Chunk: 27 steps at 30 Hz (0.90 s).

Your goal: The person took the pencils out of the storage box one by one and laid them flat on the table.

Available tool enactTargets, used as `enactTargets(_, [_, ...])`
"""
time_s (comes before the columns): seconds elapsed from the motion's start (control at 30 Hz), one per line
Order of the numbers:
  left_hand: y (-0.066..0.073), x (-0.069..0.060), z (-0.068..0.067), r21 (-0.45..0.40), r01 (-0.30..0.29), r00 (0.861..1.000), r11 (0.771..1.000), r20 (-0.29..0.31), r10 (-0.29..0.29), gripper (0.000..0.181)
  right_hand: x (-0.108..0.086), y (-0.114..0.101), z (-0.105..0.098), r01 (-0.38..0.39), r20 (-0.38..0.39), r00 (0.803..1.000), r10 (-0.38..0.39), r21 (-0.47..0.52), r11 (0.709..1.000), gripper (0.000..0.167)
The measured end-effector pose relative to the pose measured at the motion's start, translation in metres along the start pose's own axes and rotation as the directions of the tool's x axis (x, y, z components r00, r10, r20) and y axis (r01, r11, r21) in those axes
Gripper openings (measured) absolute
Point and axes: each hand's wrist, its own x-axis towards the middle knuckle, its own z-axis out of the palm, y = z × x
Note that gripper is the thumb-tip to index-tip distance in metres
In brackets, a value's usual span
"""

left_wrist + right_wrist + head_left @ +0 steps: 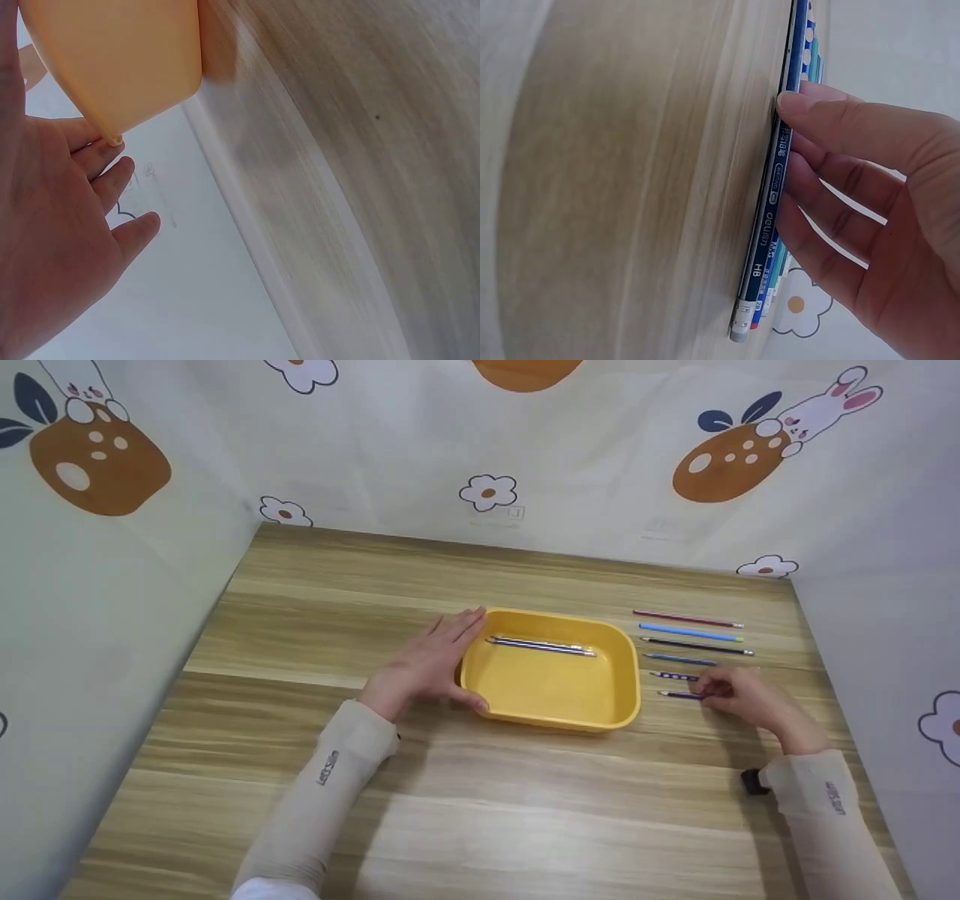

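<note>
A yellow plastic box (551, 724) sits on the wooden table. My left hand (427, 664) rests against its left end, fingers extended along the far corner and thumb at the near corner; in the left wrist view the fingertips touch the rim of the box. Inside lie striped pencils (540, 646), side by side. Right of the box, my right hand (739, 697) pinches the nearest pencil of a row, a dark blue HB pencil (769, 225) with a white eraser end, between thumb and fingers. It lies at table level. Just beyond it is a polka-dot pencil (671, 676).
Farther back in the row lie a blue pencil (679, 659), a black pencil (697, 646), a light blue pencil (690, 631) and a red pencil (686, 619), roughly parallel. Printed cloth walls (390, 450) enclose the table (285, 607) at the back and both sides.
</note>
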Motion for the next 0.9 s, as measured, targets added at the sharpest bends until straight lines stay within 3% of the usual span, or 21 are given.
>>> enactTargets(0.13, [0.001,-0.001,-0.001,0.007,-0.003,1.0,1.0,0.002,0.003,0.138,-0.002,0.001,-0.002,-0.019,-0.016,1.0,0.019,-0.006,1.0,0.013])
enactTargets(0.63, [0.0,0.0,-0.001,0.015,-0.021,1.0,1.0,0.002,0.021,0.137,-0.005,-0.008,-0.006,0.029,-0.104,0.994,-0.025,0.031,0.999,0.011])
enactTargets(0.9, [-0.001,-0.001,-0.001,-0.005,-0.005,1.0,1.0,0.006,0.005,0.138,0.003,-0.021,-0.011,-0.02,-0.05,0.999,0.02,0.015,1.0,0.007])
